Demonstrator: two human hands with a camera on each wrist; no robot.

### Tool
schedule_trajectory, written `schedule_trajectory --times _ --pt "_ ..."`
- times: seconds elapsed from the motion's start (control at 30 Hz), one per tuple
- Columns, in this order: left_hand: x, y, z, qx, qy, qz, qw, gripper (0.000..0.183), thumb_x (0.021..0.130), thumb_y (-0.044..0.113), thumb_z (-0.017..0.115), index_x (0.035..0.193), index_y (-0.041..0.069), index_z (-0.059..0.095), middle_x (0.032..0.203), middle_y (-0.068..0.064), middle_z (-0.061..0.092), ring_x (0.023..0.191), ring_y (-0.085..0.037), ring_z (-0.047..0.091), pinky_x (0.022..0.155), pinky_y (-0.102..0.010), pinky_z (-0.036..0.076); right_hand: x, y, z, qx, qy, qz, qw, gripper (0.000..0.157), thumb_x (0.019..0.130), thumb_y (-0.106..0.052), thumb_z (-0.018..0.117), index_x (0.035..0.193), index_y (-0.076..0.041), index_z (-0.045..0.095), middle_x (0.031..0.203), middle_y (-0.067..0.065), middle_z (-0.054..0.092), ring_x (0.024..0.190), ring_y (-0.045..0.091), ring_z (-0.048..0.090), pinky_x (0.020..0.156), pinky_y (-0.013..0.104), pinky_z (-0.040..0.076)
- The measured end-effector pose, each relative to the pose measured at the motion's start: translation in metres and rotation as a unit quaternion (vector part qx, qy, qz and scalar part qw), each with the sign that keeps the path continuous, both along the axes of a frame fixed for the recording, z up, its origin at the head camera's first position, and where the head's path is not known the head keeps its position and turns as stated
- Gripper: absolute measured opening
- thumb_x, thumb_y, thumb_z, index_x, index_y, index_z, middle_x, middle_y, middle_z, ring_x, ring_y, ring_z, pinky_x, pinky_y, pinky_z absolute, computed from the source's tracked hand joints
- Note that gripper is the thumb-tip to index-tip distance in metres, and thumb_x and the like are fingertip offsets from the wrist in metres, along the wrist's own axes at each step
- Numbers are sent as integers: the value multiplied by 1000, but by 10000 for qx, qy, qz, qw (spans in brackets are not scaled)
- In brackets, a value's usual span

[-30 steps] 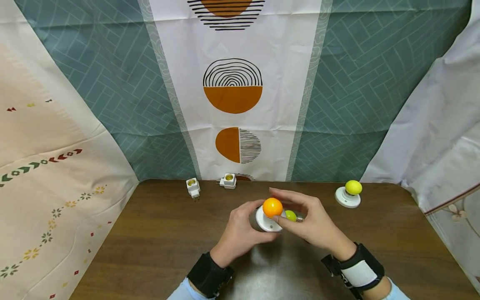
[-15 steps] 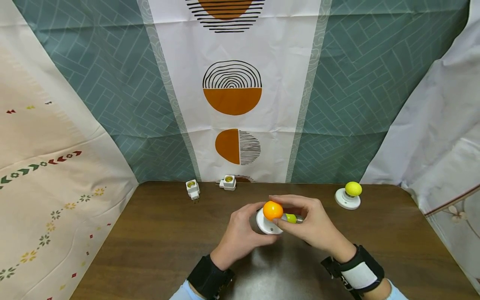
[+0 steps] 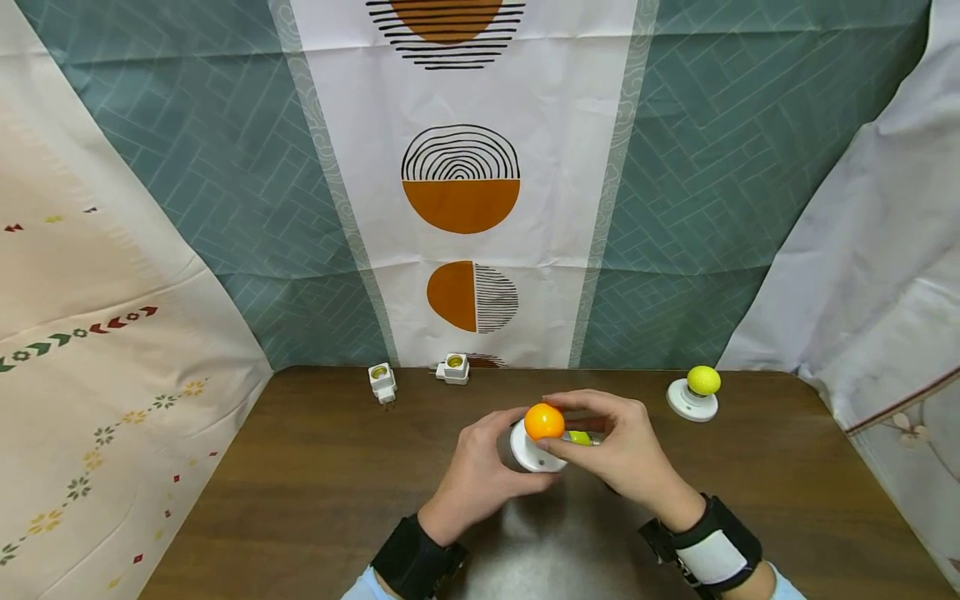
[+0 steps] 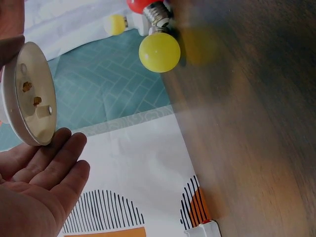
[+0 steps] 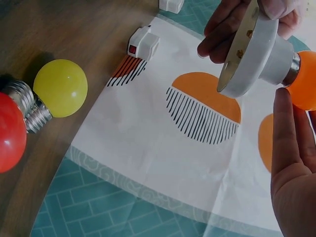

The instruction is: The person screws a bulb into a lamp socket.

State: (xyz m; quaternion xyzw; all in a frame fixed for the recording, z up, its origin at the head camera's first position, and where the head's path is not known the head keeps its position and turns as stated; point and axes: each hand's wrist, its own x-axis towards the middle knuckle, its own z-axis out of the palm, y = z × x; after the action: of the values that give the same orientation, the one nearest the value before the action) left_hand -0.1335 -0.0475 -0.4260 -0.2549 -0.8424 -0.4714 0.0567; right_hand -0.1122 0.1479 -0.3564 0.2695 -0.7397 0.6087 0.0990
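Note:
In the head view my left hand [image 3: 480, 475] grips a round white lamp holder [image 3: 531, 452] by its rim, raised over the table. An orange light bulb [image 3: 543, 422] sits in its socket, with a band of the metal cap showing in the right wrist view. My right hand [image 3: 622, 442] pinches this bulb between thumb and fingers. The left wrist view shows the open underside of the lamp holder [image 4: 37, 98], with brass contacts inside. Below the hands, a yellow bulb [image 5: 60, 88] and a red bulb [image 5: 10, 131] lie on the table with their screw caps close together.
A yellow bulb in a white lamp holder [image 3: 692, 403] stands at the back right of the wooden table [image 3: 322, 500]. Toward the back left lie two white plug-in sockets, one upright [image 3: 382, 383] and one sideways [image 3: 453, 369]. A patterned cloth [image 3: 465, 100] hangs behind.
My right index finger has come down onto the orange bulb. The lamp holder stays in my left hand nearly in place, and the head view has tilted slightly.

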Motion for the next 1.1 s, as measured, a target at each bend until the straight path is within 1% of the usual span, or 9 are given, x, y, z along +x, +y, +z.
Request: schedule_trajectory --times 0.1,0.2,0.33,0.43,0.6,0.83,0.97,1.1 --pt "1 -1 0 -52 -37 46 10000 70 65 53 78 126 28 53 116 16 53 101 -5 51 85 -34 44 0 -1 0 31 -57 30 10000 43 71 -6 78 111 -2 63 106 9 63 89 24 62 74 40 50" --pt "1 -2 0 -88 -67 58 9999 71 65 53 78 126 27 53 116 16 53 102 -5 50 86 -36 43 0 0 0 154 -81 49 9998 46 70 -8 78 114 -5 63 112 6 62 97 23 60 76 39 49" --pt "1 -2 0 -95 -85 54 9999 71 65 53 78 126 27 53 116 16 53 103 -5 50 87 -39 43 -1 2 2 450 -117 178 9988 52 74 -12 77 122 -7 59 121 2 58 109 21 54 82 38 47" --pt "1 -1 -1 -74 -12 15 10000 70 65 53 77 126 26 54 116 16 53 102 -5 50 87 -37 43 -1 2 4 666 -172 327 9971 53 78 -14 74 127 -9 56 124 1 56 112 20 52 85 37 45" --pt "1 0 -1 -34 86 -36 10000 70 66 53 77 126 26 54 116 15 53 102 -4 50 87 -35 43 0 2 5 837 -221 447 9952 51 79 -13 73 127 -9 56 124 1 56 109 17 54 85 36 46" --pt "2 0 -3 4 102 -50 9999 69 67 52 77 127 26 53 117 15 53 103 -4 50 87 -34 43 1 1 4 804 -190 394 9958 48 78 -10 73 123 0 57 120 6 59 106 17 56 81 37 47" --pt "2 1 -2 -23 92 -23 10000 69 66 53 77 126 26 53 117 15 53 102 -4 51 87 -34 43 1 2 3 715 -176 317 9968 47 77 -10 74 120 -2 59 117 9 60 103 17 57 80 36 48" --pt "3 1 0 -92 89 13 9999 70 66 53 77 126 26 53 116 15 53 102 -4 51 86 -32 43 1 2 2 547 -271 247 9978 45 75 -11 76 118 -6 61 114 6 61 101 18 58 79 36 48"
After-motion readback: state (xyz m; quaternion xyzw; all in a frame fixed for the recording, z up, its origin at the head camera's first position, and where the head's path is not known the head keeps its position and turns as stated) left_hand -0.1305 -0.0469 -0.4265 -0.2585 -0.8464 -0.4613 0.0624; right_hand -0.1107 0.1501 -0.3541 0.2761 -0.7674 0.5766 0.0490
